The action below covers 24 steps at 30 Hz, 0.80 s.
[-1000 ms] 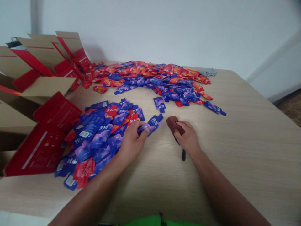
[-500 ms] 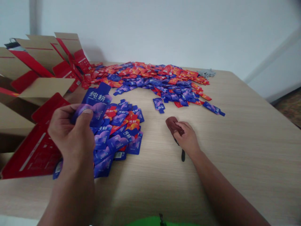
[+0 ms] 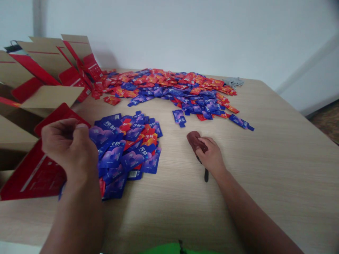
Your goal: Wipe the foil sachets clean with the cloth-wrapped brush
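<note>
My left hand is raised beside a loose pile of blue and red sachets, over the edge of a red carton. Its fingers are curled in towards the thumb, and no sachet shows in them. A blue sachet lies at the pile's left side, just right of that hand. My right hand rests on the table, its fingers closed on a brown object whose kind I cannot tell. A narrow black strip sticks out below it, towards me.
Open red cartons with tan insides stand along the left. A long heap of red and blue sachets lies at the back by the wall. Single blue sachets lie before it. Grey crumpled material is at the heap's right end.
My left hand has let go of the blue sachet, which now lies on the near pile, and has moved left. My right hand and the brown object have stayed put.
</note>
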Tool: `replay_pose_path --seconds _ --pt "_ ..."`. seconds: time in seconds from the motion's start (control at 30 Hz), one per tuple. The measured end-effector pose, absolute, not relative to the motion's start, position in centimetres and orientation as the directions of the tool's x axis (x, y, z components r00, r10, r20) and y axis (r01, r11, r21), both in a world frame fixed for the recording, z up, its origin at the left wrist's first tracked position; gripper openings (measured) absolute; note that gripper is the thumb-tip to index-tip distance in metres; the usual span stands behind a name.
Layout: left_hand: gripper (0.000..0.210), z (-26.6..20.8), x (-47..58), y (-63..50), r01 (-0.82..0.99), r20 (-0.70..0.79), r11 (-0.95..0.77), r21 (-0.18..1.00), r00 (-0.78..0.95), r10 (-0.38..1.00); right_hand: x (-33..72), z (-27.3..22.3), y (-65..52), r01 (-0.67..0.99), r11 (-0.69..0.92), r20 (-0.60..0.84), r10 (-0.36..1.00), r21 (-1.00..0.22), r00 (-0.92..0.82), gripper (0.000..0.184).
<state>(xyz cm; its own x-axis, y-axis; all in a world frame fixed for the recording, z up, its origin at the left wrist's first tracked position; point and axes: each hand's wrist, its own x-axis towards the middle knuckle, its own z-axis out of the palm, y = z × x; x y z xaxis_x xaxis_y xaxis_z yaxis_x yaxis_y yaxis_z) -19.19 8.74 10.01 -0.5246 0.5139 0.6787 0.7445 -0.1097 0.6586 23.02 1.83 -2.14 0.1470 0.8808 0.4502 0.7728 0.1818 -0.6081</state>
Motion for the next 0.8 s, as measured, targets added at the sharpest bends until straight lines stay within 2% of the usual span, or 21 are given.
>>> replay_pose_path --seconds 0.1,0.17,0.3,0.6,0.7,0.8 --pt "0.035 9.9 -18.8 9.0 0.750 0.758 -0.214 0.626 -0.521 0.392 23.0 -2.1 1.8 0.770 0.182 0.455 0.877 -0.611 0.154 0.034" --pt "0.036 9.9 -18.1 9.0 0.752 0.762 -0.214 0.623 -0.521 0.386 23.0 -2.1 1.8 0.769 0.186 0.458 0.876 -0.611 0.152 0.034" --pt "0.036 9.8 -16.7 8.6 0.739 0.720 -0.181 0.649 -0.520 0.460 23.0 -2.1 1.8 0.772 0.188 0.462 0.874 -0.607 0.150 0.035" --pt "0.038 7.7 -13.5 7.7 0.750 0.650 -0.185 0.635 -0.390 0.652 22.9 -2.1 1.7 0.762 0.182 0.451 0.878 -0.622 0.159 0.036" --pt "0.034 6.7 -11.2 6.7 0.725 0.622 -0.255 0.640 -0.293 0.726 22.8 -2.0 1.6 0.758 0.192 0.450 0.881 -0.624 0.148 0.035" --pt "0.028 5.5 -8.4 5.1 0.696 0.605 -0.391 0.602 -0.079 0.792 22.7 -1.9 1.6 0.755 0.209 0.454 0.881 -0.621 0.130 0.037"
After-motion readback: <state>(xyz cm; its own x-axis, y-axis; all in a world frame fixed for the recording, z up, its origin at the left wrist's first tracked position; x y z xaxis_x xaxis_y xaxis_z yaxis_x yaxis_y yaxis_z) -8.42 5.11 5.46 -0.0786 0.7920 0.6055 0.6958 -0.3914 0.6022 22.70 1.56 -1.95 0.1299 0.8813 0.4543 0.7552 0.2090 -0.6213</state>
